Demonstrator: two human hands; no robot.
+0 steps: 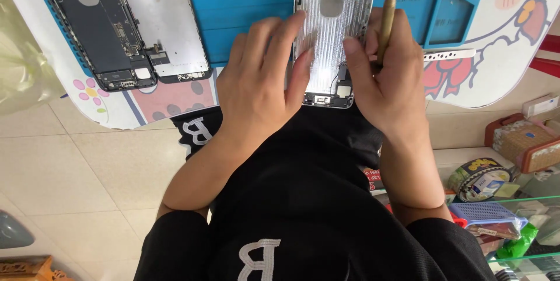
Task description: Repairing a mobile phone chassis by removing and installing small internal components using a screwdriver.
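On the near edge of the table [116,119], from left to right:

- An opened phone with its dark insides and detached screen panel [125,24] lies on the blue mat [245,7], apart from both hands.
- The left hand [259,85] rests with fingers spread flat on the left edge of the silver phone housing [330,30], gripping nothing.
- The right hand [388,80] presses the housing's right edge and is closed around a brass-handled screwdriver [387,16].

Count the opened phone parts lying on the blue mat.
3. A dark phone body at far left, a silver screen panel right beside it, and a silver rear housing between the left hand and right hand. More may lie beyond the top edge.
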